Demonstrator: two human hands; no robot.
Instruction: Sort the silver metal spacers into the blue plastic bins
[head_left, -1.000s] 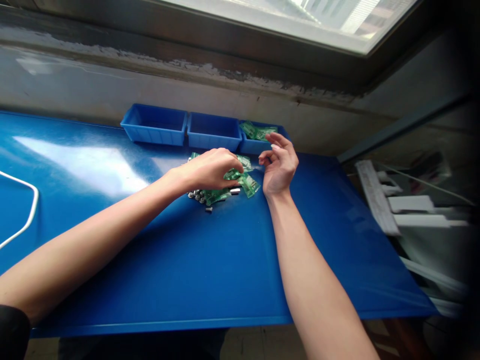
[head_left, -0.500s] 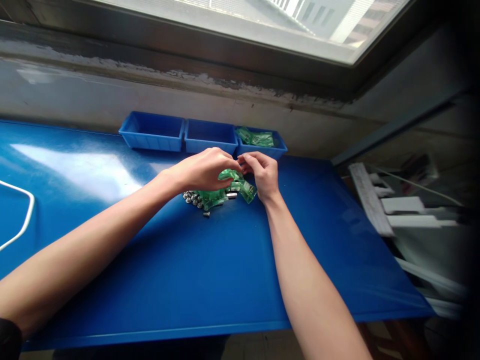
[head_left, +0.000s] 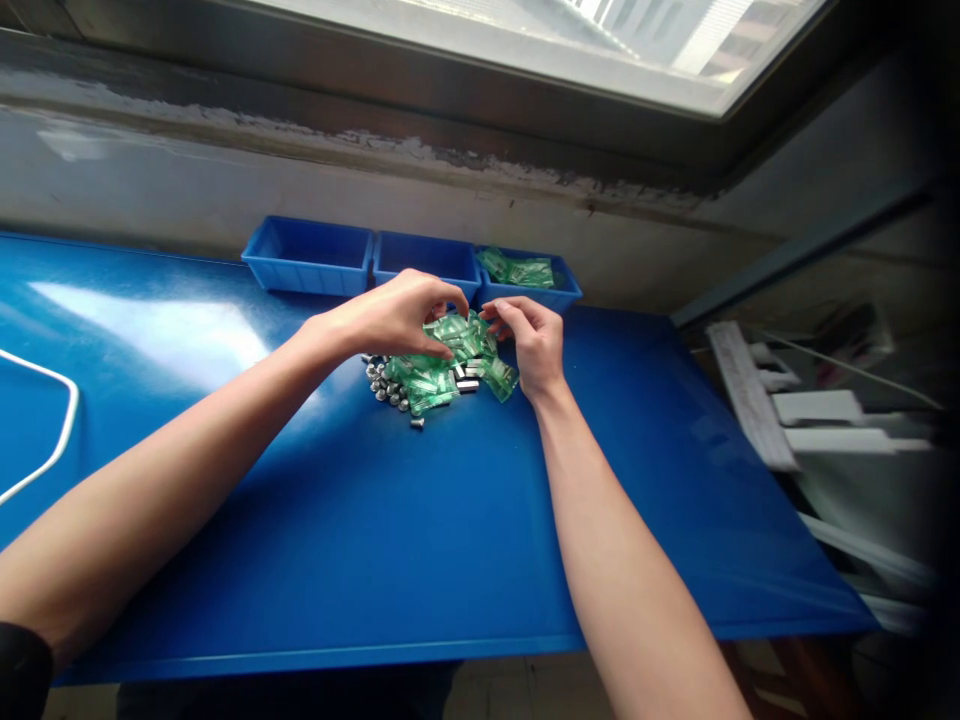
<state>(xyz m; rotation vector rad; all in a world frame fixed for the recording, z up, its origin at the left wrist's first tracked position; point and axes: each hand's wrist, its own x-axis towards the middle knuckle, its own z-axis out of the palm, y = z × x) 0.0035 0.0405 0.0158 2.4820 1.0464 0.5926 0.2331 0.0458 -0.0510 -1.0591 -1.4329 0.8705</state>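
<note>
A heap of green plastic packets (head_left: 424,378) lies on the blue table, with several silver screws (head_left: 390,396) along its left side and short metal pieces (head_left: 468,385) at its front right. My left hand (head_left: 401,315) arches over the heap's upper left, open, thumb and fingers spread apart above the packets. At the heap's right edge is my right hand (head_left: 534,340), its fingers loosely curled and slightly apart, with nothing visible in them. One green packet (head_left: 501,380) lies just left of that hand. A single screw (head_left: 417,424) rests in front of the heap.
Three blue bins stand in a row behind the heap: a left bin (head_left: 311,275), a middle bin (head_left: 386,268) and a right bin (head_left: 562,298) containing green packets (head_left: 525,270). A white bent rod (head_left: 71,410) lies at the left. White parts (head_left: 817,408) are beyond the table's right edge.
My hands were close together over the heap and have parted. The left hand has spread its fingers and exposed more packets. The view has shifted slightly.
</note>
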